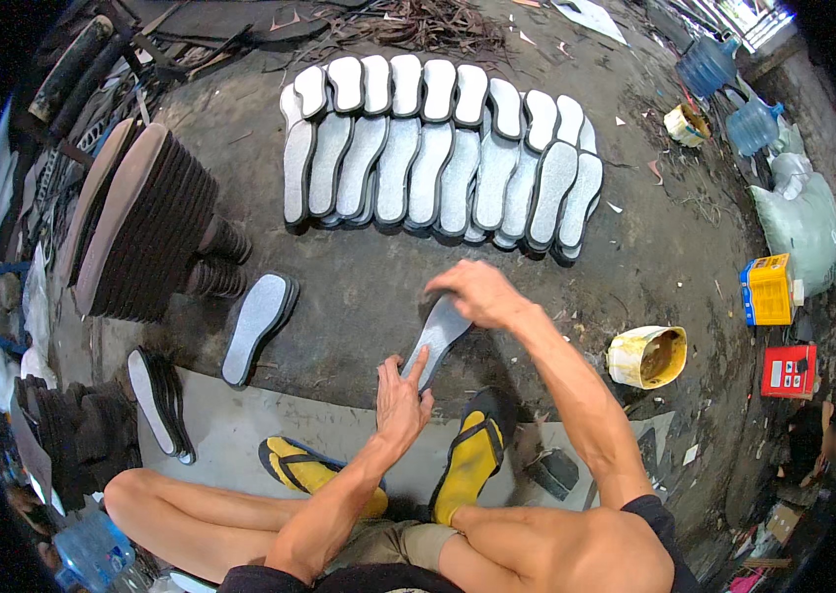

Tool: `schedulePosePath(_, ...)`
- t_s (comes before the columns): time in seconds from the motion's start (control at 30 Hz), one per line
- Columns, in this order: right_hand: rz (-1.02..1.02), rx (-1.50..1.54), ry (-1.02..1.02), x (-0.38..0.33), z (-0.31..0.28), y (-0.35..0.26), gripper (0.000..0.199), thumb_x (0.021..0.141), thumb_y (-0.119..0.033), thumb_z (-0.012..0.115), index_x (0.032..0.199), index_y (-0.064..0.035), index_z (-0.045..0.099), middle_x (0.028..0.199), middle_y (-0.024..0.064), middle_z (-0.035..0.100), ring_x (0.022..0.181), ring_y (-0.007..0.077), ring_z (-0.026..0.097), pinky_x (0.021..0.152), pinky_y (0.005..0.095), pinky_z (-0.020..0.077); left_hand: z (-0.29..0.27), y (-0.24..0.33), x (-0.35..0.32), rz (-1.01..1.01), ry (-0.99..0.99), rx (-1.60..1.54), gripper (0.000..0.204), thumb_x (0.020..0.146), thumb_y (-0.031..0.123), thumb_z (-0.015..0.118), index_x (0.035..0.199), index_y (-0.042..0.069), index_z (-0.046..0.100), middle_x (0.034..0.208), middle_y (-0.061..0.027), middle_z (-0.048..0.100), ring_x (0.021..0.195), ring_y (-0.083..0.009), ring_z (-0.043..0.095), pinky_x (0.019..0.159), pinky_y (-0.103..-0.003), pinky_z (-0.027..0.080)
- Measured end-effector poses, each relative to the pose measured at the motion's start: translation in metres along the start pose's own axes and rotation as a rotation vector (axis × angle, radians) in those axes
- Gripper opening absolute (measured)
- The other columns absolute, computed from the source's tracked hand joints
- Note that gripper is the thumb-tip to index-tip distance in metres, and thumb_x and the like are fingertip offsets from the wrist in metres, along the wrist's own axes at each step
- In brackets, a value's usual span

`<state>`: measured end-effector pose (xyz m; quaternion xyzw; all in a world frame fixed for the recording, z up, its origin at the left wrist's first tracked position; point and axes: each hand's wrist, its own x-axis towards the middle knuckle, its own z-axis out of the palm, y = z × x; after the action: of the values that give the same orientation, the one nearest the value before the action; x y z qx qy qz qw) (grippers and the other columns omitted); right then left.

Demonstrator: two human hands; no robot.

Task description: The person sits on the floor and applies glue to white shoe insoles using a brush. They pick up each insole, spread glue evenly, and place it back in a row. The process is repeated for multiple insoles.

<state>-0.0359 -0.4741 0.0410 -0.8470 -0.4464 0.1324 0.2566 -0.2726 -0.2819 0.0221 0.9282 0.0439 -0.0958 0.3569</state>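
Between my hands is a shoe sole (441, 331) with a light grey top, slanting away to the right. My left hand (402, 403) grips its near end, one finger lying along the top face. At the far end my right hand (483, 294) is curled over the sole, slightly blurred, with some of its fingertips hidden. A small pile of grey-topped soles (260, 328) lies on the ground to the left. Beyond my hands stand two long rows of similar soles (435, 173), overlapping, with white or pale grey tops and dark edges.
Tall stacks of brown soles (146, 227) stand at the left, with narrow dark-edged soles (160, 405) nearer me. A stained cream container (647, 357) sits to the right, beside yellow (768, 290) and red boxes (789, 372). My sandalled feet rest on a grey sheet (230, 415).
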Motion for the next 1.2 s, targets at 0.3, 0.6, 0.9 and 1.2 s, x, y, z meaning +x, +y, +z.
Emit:
schedulePosePath(0.3,0.457,-0.001,0.240,-0.079,0.038,-0.080,0.035,0.093,-0.010,0.075,0.127,-0.0062,0.079,0.113,0.0256,0.081,0.108,0.0433,0.078,0.097,0.0521,0.0620,-0.006,0.004,0.007,-0.013,-0.046,-0.105,0.086,0.088,0.005,0.081,0.168,0.015,0.052,0.144,-0.0337,0.050,0.135,-0.0504,0.050,0.116,-0.056,0.047)
schedulePosePath(0.6,0.523,-0.074,0.407,-0.056,0.038,-0.040,0.033,0.096,-0.016,0.072,0.127,-0.0095,0.078,0.117,0.0185,0.080,0.109,0.0416,0.075,0.095,0.0519,0.0602,-0.012,-0.014,0.037,0.124,-0.032,-0.198,0.077,0.086,-0.005,0.072,0.160,0.005,0.056,0.140,-0.0292,0.056,0.131,-0.0484,0.056,0.114,-0.053,0.049)
schedulePosePath(0.9,0.435,0.112,0.418,-0.070,0.054,-0.119,0.032,0.095,-0.014,0.072,0.125,-0.0059,0.077,0.110,0.0199,0.081,0.101,0.0407,0.077,0.088,0.0516,0.0620,-0.022,-0.029,0.034,0.126,-0.046,-0.226,0.068,0.086,-0.008,0.069,0.153,-0.005,0.059,0.135,-0.0230,0.062,0.129,-0.0435,0.059,0.116,-0.048,0.049)
schedulePosePath(1.2,0.182,-0.189,-0.025,0.018,0.020,-0.031,0.035,0.085,-0.014,0.075,0.120,-0.0145,0.082,0.105,0.0133,0.081,0.107,0.0376,0.073,0.092,0.0519,0.0618,0.009,-0.003,0.021,0.025,0.137,-0.081,0.077,0.083,0.004,0.091,0.153,-0.004,0.059,0.130,-0.0208,0.060,0.123,-0.0407,0.058,0.108,-0.049,0.051)
